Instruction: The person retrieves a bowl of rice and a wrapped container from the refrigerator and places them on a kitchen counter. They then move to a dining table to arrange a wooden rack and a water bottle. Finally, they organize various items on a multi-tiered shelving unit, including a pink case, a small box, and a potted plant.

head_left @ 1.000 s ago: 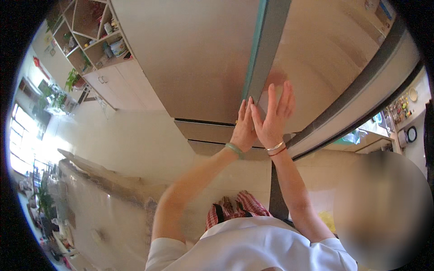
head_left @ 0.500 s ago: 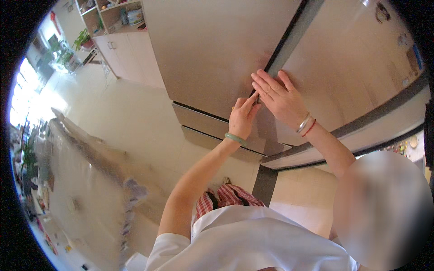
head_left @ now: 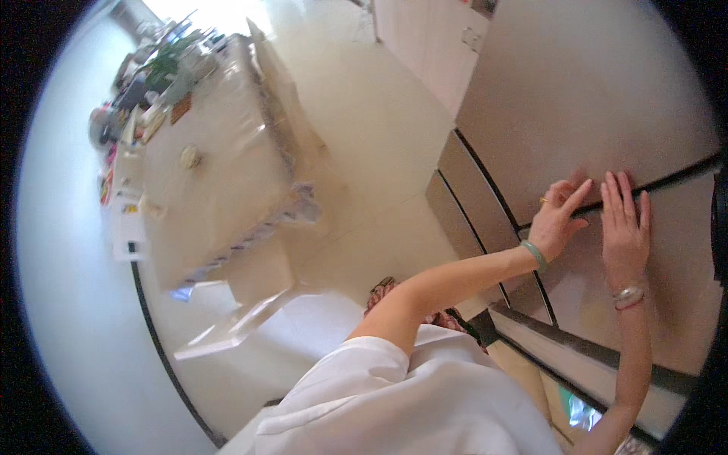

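Floor (head_left: 364, 136) runs wide between table (head_left: 220, 205), upper left, and fridge (head_left: 607, 91), frame right, where the flattened right hand (head_left: 626, 236) spans the dark seam (head_left: 675, 179), the loose, half-curled left hand (head_left: 556, 221) beside it.

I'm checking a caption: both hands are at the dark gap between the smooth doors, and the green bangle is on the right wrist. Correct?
Not quite: the head view shows the green bangle on the left wrist. The left hand and right hand are indeed at the dark gap between the smooth doors.
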Demonstrator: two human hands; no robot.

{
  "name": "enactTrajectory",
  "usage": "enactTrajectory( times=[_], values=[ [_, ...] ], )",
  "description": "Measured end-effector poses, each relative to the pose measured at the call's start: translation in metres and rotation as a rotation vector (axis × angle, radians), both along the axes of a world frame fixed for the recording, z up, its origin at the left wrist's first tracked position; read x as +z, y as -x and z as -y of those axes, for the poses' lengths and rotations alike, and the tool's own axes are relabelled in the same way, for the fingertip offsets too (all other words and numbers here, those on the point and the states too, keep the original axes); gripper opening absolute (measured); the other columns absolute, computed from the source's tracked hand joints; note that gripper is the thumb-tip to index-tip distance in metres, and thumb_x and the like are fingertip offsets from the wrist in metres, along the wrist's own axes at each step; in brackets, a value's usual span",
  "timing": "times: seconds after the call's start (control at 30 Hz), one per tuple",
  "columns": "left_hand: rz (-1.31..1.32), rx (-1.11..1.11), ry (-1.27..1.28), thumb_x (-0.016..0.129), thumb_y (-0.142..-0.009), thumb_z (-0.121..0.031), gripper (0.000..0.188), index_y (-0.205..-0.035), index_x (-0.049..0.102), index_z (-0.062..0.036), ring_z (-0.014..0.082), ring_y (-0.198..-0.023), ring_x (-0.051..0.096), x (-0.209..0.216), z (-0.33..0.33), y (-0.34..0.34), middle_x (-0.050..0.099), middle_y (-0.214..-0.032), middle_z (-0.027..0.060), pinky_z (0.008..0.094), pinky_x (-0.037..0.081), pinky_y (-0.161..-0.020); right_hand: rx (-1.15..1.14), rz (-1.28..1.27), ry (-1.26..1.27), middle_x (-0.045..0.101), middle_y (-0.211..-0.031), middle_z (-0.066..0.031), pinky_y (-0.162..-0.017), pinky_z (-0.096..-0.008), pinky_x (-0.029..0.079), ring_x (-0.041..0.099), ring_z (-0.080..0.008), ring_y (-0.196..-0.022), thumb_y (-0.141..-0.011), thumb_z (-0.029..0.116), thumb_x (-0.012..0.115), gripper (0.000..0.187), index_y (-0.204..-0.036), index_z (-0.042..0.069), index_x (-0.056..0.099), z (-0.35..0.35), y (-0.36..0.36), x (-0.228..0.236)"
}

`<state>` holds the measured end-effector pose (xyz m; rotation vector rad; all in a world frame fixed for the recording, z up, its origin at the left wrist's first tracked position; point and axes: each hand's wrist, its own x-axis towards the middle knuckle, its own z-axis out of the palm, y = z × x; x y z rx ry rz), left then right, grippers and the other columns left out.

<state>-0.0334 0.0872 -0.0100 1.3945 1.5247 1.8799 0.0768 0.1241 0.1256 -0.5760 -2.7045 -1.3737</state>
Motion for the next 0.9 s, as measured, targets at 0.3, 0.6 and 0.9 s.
enactTrajectory(
  times=[0.3,0.6,0.9],
  values=[
    [0.062,0.006,0.005,0.078,-0.074,-0.009,0.092,-0.15,0.029,-0.0248,0.0306,-0.104,0.051,-0.001,-0.01,-0.007,0.041,-0.12,0.0119,0.0398,0.051,-0.087,0.035,-0.048,0.012,0.03,-0.155,0.0034,-0.119,-0.044,0.015,0.022,-0.0187,-0.145,-0.093,0.011,0.039,0.052,-0.144,0.015,0.039,-0.015,-0.012,-0.004],
    [0.075,-0.125,0.062,0.07,-0.081,-0.009,0.083,-0.15,0.027,-0.0225,0.0351,-0.107,0.053,0.003,0.001,0.011,0.041,-0.123,0.0154,0.0399,0.048,-0.092,0.089,-0.235,0.169,0.039,-0.15,-0.0022,-0.117,-0.0487,0.018,0.03,-0.023,-0.142,-0.098,0.018,0.044,0.04,-0.138,0.013,0.048,-0.002,0.005,-0.01],
    [0.126,0.011,0.311,0.068,-0.078,-0.004,0.033,-0.111,0.064,-0.0053,0.0249,-0.099,0.062,-0.088,0.068,0.11,0.065,-0.103,0.0089,0.0352,0.052,-0.085,0.285,-0.373,1.096,0.056,-0.134,-0.007,-0.112,-0.0483,0.029,0.044,-0.0286,-0.132,-0.099,0.018,0.046,0.029,-0.121,0.008,0.062,0.056,0.105,-0.112]
  ],
)
